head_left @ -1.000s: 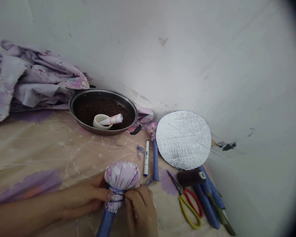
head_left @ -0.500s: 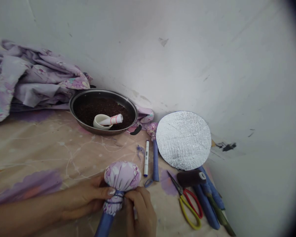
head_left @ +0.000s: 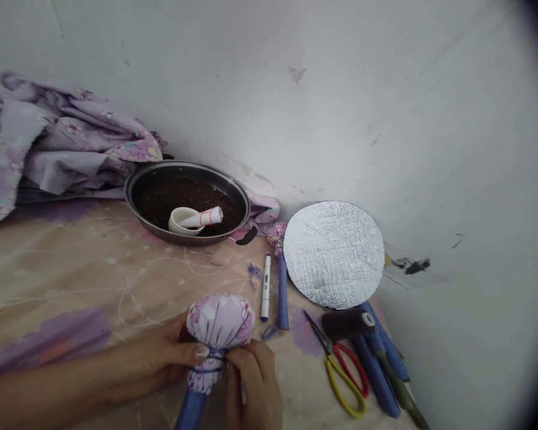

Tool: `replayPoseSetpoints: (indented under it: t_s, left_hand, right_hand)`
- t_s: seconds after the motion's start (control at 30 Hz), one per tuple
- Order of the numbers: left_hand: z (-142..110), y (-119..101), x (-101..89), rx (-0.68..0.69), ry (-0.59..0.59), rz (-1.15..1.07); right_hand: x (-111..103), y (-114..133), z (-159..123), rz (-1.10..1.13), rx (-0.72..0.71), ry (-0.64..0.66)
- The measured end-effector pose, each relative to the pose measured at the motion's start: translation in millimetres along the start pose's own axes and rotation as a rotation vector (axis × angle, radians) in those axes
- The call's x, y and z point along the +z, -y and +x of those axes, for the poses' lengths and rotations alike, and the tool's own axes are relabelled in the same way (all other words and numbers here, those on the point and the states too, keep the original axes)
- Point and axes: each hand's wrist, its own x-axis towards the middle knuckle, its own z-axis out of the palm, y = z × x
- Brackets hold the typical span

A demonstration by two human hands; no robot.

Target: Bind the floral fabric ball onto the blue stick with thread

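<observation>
Both hands — left hand (head_left: 161, 361), right hand (head_left: 253, 388) — pinch the fabric bundle (head_left: 219, 322).

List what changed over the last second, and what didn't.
Little changed. The cloth ball on the blue stick shifted slightly left and down. Left hand and right hand both kept their pinch at its tied neck. Pan, marker, foil disc and scissors stayed put.
</observation>
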Motion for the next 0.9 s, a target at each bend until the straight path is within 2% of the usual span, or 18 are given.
replayPoseSetpoints:
  t_s: [0.1,0.2,0.3,0.67,0.9]
  left_hand:
    - [-4,-9,11.5,-0.008,-0.050,0.029]
    - [-6,-20,26.5,0.016,-0.024,0.080]
    - [-6,-25,33.0,0.041,0.004,0.092]
    - [-14,-12,15.2,0.124,-0.132,0.056]
    - [-12,-10,14.8,0.118,-0.135,0.110]
  right_hand:
    - [0,3,1,-0.030,-0.018,-0.014]
    - [-2,4,2,-0.057,-0.060,-0.037]
    - [-4,4,3,-0.066,-0.089,-0.035]
    - [-6,-1,2,-0.101,-0.100,0.019]
    - [-1,2,2,-0.044,-0.055,-0.025]
